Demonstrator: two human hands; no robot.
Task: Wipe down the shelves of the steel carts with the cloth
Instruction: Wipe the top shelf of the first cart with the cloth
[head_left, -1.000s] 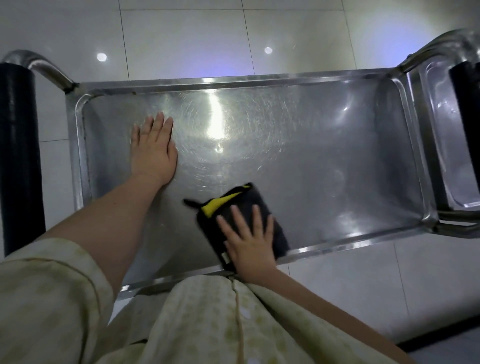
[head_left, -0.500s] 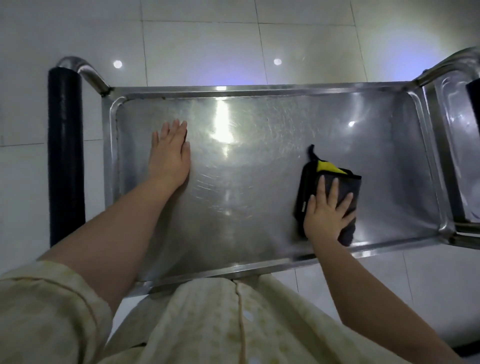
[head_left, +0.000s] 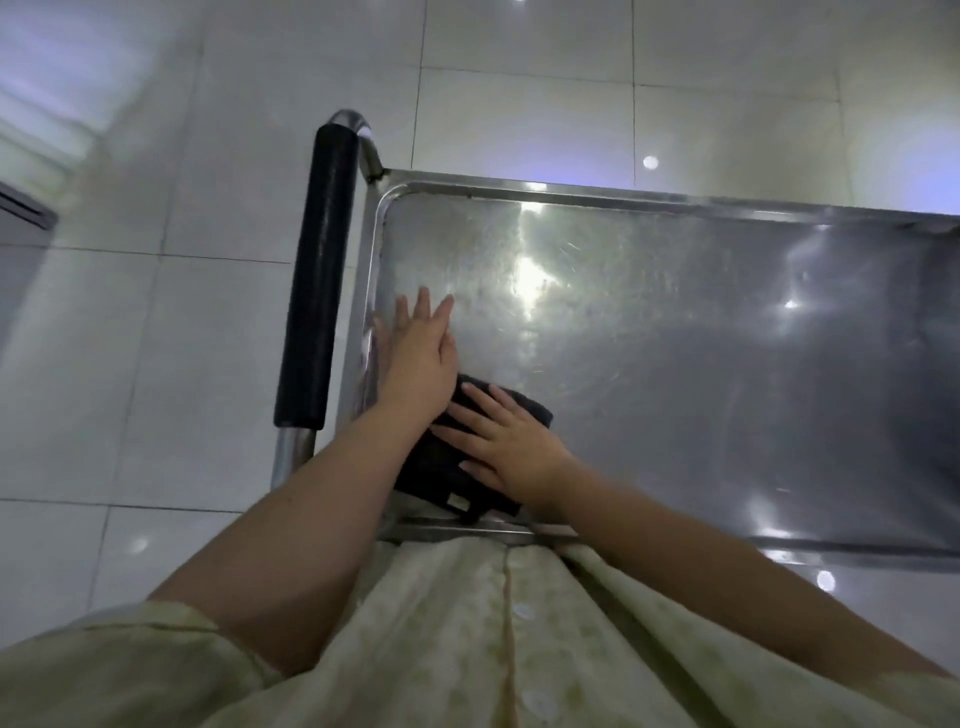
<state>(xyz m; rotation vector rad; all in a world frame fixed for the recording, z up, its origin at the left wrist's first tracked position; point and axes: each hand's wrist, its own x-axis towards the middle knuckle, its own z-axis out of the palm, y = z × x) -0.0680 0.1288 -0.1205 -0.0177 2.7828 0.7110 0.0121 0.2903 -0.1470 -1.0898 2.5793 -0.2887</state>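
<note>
Cloth (head_left: 524, 408) under right hand (head_left: 511, 452), beside left hand (head_left: 418, 358)

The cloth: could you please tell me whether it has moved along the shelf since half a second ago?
Yes: the cloth slid left along the shelf, toward the black handle, under the right hand.

We wear a pale yellow-green shirt (head_left: 441, 639) with a faint blotchy print and small white buttons (head_left: 524, 612) down the front. Its short left sleeve (head_left: 119, 670) ends above the elbow; our arms (head_left: 311, 519) are bare to the left hand (head_left: 418, 364) and right hand (head_left: 511, 452).
</note>
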